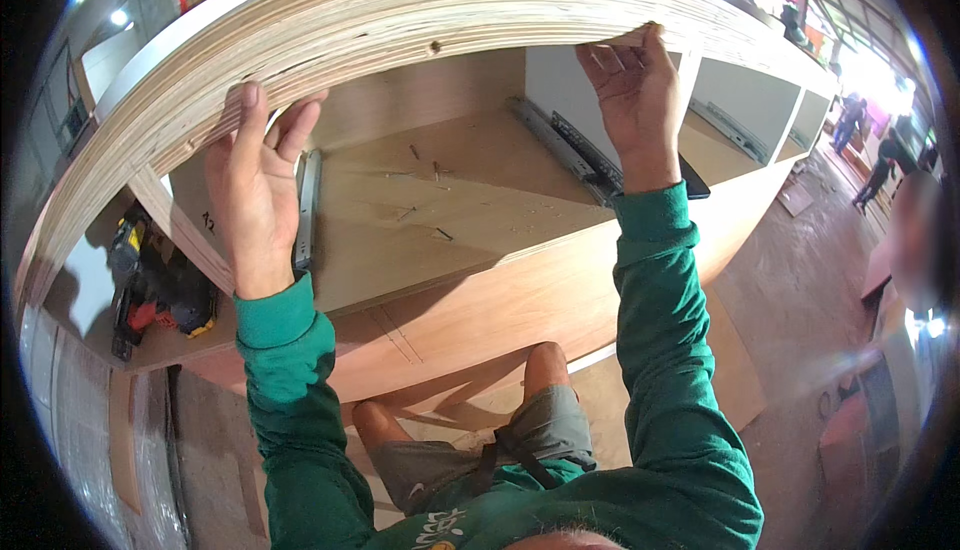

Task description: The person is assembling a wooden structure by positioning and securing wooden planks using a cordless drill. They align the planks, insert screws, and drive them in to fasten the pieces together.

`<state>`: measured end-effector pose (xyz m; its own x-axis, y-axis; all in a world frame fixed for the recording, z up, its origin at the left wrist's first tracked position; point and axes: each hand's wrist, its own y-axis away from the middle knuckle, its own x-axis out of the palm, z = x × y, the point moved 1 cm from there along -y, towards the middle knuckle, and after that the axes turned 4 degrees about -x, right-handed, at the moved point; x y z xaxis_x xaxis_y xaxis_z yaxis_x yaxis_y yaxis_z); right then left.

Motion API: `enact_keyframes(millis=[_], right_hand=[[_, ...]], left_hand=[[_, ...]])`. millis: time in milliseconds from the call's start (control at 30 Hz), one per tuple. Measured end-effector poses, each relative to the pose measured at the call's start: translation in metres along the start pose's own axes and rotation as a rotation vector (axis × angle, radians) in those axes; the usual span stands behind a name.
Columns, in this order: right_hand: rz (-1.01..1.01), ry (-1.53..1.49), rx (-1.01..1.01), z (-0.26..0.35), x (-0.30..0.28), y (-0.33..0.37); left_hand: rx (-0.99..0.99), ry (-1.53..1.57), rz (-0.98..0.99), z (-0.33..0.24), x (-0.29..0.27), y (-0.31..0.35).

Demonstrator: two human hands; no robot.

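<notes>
A thick, layered plywood top point(440, 25) with a curved-looking edge spans the far side, above an open cabinet body. My left hand point(262, 185) holds its underside near the left, thumb up against the front edge and fingers partly bent beneath. Farther right, my right hand point(640, 100) grips the same edge, its thumb on the face and its fingertips under the panel. Metal drawer slides are fixed inside: one slide point(309, 210) stands beside my left hand, another point(570, 145) runs along a white divider point(560, 80) by my right hand.
Several loose screws point(436, 170) lie on the cabinet's wooden base point(400, 240). Yellow-and-black power tools point(160, 280) sit in the left compartment. A dark flat object point(693, 180) is beside my right wrist. Other people point(880, 165) stand far off at the right.
</notes>
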<state>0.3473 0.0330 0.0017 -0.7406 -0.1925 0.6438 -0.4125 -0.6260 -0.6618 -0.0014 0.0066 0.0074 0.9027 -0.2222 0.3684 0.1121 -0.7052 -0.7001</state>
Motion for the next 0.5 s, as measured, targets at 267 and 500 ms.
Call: enact_keyframes(millis=[267,500], right_hand=[[-0.021,-0.002,0.002,0.008,0.001,0.003],[-0.01,-0.009,-0.001,0.004,-0.006,-0.004]], left_hand=[[0.023,0.021,-0.055,0.005,0.005,0.001],[0.029,0.102,0.017,0.01,-0.001,-0.001]])
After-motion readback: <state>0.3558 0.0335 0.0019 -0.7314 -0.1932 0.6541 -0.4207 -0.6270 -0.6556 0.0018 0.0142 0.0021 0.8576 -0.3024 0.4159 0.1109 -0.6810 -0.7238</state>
